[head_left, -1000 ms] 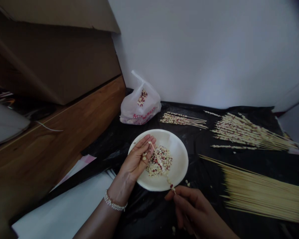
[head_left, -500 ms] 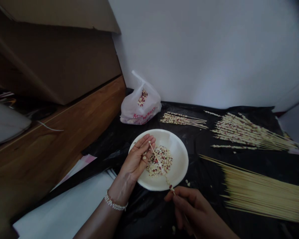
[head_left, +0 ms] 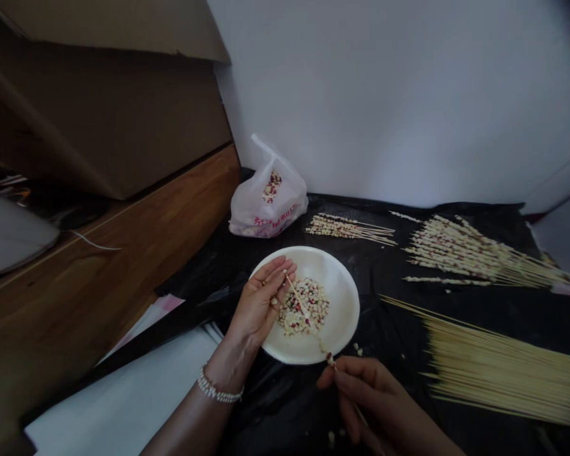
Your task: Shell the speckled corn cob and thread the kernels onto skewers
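Note:
My right hand (head_left: 373, 396) pinches the lower part of a thin wooden skewer (head_left: 296, 294) between thumb and fingers. Pale and dark red corn kernels are threaded along the skewer's lower stretch, close to these fingers. Its upper part is bare and reaches up to my left hand (head_left: 261, 301), where thumb and fingertips close on a pale corn kernel (head_left: 285, 272) at the tip. A few more kernels show in the left palm. Beneath the skewer is a white bowl (head_left: 344, 301) holding a heap of loose mixed kernels (head_left: 308, 297).
A plastic bag of kernels (head_left: 268, 206) stands behind the bowl. Filled skewers lie in a small bunch (head_left: 346, 228) and a larger pile (head_left: 460, 250). Bare skewers (head_left: 508, 364) are spread at right on black plastic sheeting (head_left: 275, 411). A cardboard box (head_left: 99, 107) sits at left.
My right hand has shifted slightly right with the skewer's lower end. The left hand stays nearly still at the tip.

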Demonstrator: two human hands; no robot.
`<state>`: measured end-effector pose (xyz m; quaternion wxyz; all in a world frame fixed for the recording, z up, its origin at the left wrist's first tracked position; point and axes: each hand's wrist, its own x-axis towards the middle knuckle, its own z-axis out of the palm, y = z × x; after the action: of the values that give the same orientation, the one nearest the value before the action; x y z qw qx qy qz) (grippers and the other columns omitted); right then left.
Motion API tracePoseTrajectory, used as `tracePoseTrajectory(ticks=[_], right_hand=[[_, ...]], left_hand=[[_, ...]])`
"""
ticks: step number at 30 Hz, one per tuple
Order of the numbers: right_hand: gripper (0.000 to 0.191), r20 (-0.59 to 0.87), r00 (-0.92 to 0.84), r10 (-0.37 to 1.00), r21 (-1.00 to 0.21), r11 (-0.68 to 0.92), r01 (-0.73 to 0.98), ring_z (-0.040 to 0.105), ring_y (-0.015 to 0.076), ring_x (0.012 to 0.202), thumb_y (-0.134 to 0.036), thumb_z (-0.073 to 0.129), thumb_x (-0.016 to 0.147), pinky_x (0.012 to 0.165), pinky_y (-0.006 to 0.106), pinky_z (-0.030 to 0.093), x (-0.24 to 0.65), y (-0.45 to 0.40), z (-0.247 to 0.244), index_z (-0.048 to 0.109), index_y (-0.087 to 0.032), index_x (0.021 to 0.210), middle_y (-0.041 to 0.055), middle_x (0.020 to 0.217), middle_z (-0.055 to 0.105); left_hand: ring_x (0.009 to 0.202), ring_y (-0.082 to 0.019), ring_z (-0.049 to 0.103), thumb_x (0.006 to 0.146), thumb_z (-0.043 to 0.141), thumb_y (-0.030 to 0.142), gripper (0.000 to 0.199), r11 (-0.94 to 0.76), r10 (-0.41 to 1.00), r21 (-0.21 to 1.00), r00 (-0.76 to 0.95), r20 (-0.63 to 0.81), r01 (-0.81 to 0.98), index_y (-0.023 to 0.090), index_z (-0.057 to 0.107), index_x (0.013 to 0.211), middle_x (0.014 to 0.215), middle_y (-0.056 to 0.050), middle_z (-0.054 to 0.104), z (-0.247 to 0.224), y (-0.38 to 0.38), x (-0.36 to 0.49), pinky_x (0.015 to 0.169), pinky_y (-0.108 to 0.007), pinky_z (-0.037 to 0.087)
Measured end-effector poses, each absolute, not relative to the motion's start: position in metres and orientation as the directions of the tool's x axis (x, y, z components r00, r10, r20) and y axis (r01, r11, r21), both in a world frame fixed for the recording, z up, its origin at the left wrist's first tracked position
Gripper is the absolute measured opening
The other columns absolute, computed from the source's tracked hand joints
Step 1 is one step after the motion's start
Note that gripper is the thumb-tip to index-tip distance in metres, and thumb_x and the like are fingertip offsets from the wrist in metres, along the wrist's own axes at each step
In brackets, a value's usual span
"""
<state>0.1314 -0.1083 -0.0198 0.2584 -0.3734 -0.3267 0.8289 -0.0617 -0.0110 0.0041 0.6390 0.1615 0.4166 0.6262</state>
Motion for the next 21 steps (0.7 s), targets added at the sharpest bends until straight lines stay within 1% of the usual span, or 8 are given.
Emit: tracePoseTrajectory(ticks=[3,7,9,15,17,21], right_hand=[[0.044,-0.438,-0.588,0.680,-0.728,-0.652,-0.211,0.030,0.0019,0.029,-0.062,0.068,0.083,0.033,0.015,0.018,0.1305,-0.1087,-0.0189,0.071,-0.019,0.090,-0.0070,0.042,0.055],[0.045,-0.443,-0.567,0.695,-0.747,-0.636,-0.196,0.033,0.0026,0.034,-0.063,0.071,0.080,0.038,0.015,0.026,0.1268,-0.1106,-0.0162,0.070,-0.019,0.090,-0.0068,0.044,0.056],[0.047,-0.447,-0.557,0.700,-0.752,-0.631,-0.190,0.034,0.0029,0.034,-0.065,0.070,0.079,0.039,0.015,0.029,0.1259,-0.1112,-0.0164,0.069,-0.020,0.090,-0.0070,0.045,0.056],[0.050,-0.453,-0.543,0.708,-0.787,-0.603,-0.130,0.036,0.0041,0.035,-0.068,0.068,0.079,0.037,0.015,0.024,0.1268,-0.1114,-0.0215,0.068,-0.020,0.092,-0.0069,0.045,0.055],[0.049,-0.456,-0.532,0.713,-0.790,-0.600,-0.128,0.036,0.0042,0.035,-0.068,0.067,0.080,0.037,0.015,0.025,0.1266,-0.1117,-0.0221,0.068,-0.020,0.092,-0.0067,0.045,0.055],[0.051,-0.466,-0.508,0.724,-0.803,-0.587,-0.100,0.036,0.0043,0.035,-0.069,0.066,0.080,0.038,0.016,0.027,0.1262,-0.1121,-0.0226,0.067,-0.020,0.093,-0.0064,0.046,0.055]], left_hand=[[0.094,-0.014,0.074,0.082,0.065,-0.001,0.022,0.164,0.936,0.729,-0.127,-0.327,-0.665,0.013,0.076,0.097,0.101,-0.009,0.078,0.0043,-0.0112,-0.0618,0.090,-0.021,0.057],[0.092,-0.014,0.074,0.083,0.063,-0.003,0.023,0.195,0.926,0.714,-0.114,-0.360,-0.672,0.012,0.076,0.097,0.101,-0.009,0.078,0.0049,-0.0102,-0.0617,0.089,-0.021,0.058],[0.092,-0.014,0.074,0.084,0.063,-0.003,0.024,0.205,0.920,0.709,-0.114,-0.375,-0.675,0.012,0.076,0.097,0.102,-0.009,0.078,0.0046,-0.0096,-0.0619,0.088,-0.020,0.058],[0.094,-0.014,0.074,0.083,0.064,-0.001,0.023,0.234,0.914,0.708,-0.099,-0.395,-0.666,0.012,0.075,0.098,0.104,-0.009,0.078,0.0023,-0.0098,-0.0624,0.090,-0.021,0.058],[0.093,-0.013,0.074,0.083,0.065,-0.001,0.023,0.234,0.917,0.715,-0.096,-0.388,-0.659,0.013,0.075,0.098,0.103,-0.009,0.078,0.0018,-0.0108,-0.0616,0.090,-0.022,0.058],[0.092,-0.014,0.074,0.084,0.066,0.002,0.021,0.183,0.938,0.752,-0.116,-0.326,-0.633,0.012,0.075,0.099,0.102,-0.010,0.078,0.0018,-0.0132,-0.0592,0.088,-0.021,0.058]])
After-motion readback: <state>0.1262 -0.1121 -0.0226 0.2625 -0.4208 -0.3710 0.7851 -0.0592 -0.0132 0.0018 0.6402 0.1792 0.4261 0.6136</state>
